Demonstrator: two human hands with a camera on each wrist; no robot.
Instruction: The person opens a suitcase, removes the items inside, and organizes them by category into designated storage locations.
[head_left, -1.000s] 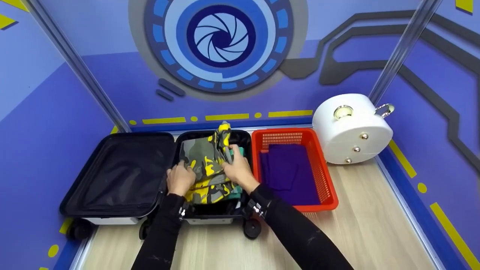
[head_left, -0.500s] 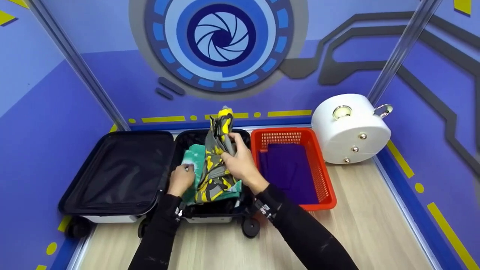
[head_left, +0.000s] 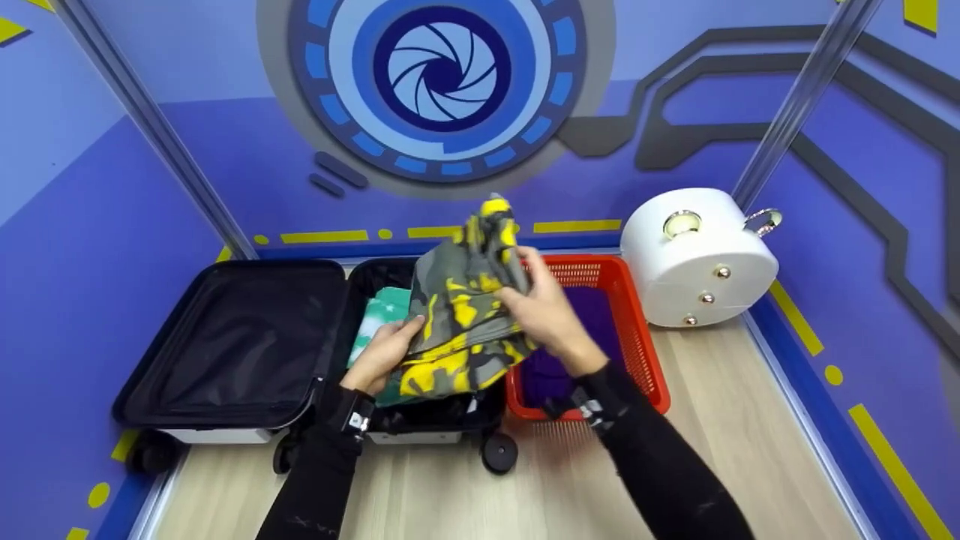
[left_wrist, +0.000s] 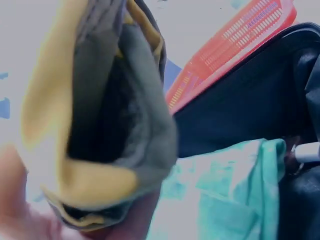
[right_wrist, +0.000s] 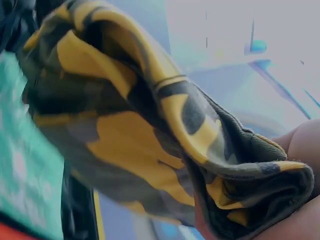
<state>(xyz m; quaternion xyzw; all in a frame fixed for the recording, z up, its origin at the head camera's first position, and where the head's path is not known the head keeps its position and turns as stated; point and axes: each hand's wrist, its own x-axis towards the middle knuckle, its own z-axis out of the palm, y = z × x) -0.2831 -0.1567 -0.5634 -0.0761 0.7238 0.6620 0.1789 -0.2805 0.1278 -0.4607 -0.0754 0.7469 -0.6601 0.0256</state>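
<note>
A folded camouflage garment [head_left: 457, 315] in yellow, grey and black hangs above the right part of the black suitcase [head_left: 375, 274], reaching over the edge of the red basket [head_left: 649, 352]. My left hand [head_left: 384, 351] pinches its left side, thumb on top. On its right side my right hand [head_left: 547, 307] grips a bunched edge, also seen up close in the right wrist view. Below, a folded green-and-white tie-dye cloth [left_wrist: 215, 195] lies in the suitcase, partly hidden by the garment. Folded purple cloth [head_left: 596, 322] lies in the basket.
The suitcase's other half [head_left: 232, 345] lies spread to the left, with a black lining. A white rounded case [head_left: 697, 259] with gold studs and ring handles stands behind the basket at right. Walls [head_left: 225, 150] enclose the back and sides.
The camouflage garment has risen from the suitcase and moved right, toward the basket, uncovering the green cloth. My left hand let go of it half a second ago and now holds it again.
</note>
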